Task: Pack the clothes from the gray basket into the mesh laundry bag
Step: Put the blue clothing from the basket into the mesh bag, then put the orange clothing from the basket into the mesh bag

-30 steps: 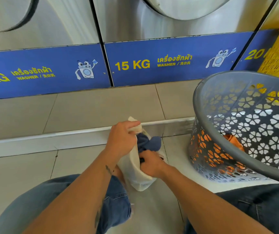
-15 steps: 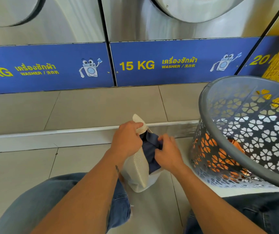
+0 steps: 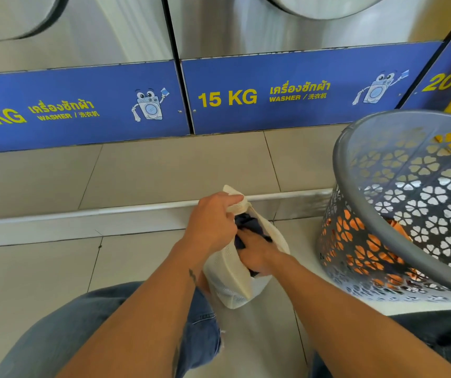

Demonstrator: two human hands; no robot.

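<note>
Since 0.5 s ago, right hand (image 3: pixel 257 255) has gone from the bag's mouth to deeper inside it, pushing the dark blue garment (image 3: pixel 248 227) down; camera has also shifted a bit.

Left hand (image 3: pixel 213 222) is clenched on the top edge of the mesh laundry bag (image 3: pixel 229 279), pinching the rim up and toward the left. Likely reason: keeps the mouth propped open and gives the other hand something to push against. Right hand is wrist-deep in the opening, fingers buried in the fabric, closed on the garment as far as I can tell.

Bag stands on the tiled floor (image 3: pixel 41 282) between the person's knees, just in front of the raised step (image 3: pixel 82 216) below the washers (image 3: pixel 273 96). Cream mesh, soft and slumped, lower half bulging, so it already holds something.

Gray basket (image 3: pixel 360 230) sits tilted at the right, near the bag but not touching it. Orange clothing (image 3: pixel 366 257) shows through its flower cut-outs, so at least 1 more item is left to pack. Tilt probably puts the opening within reach.
</note>
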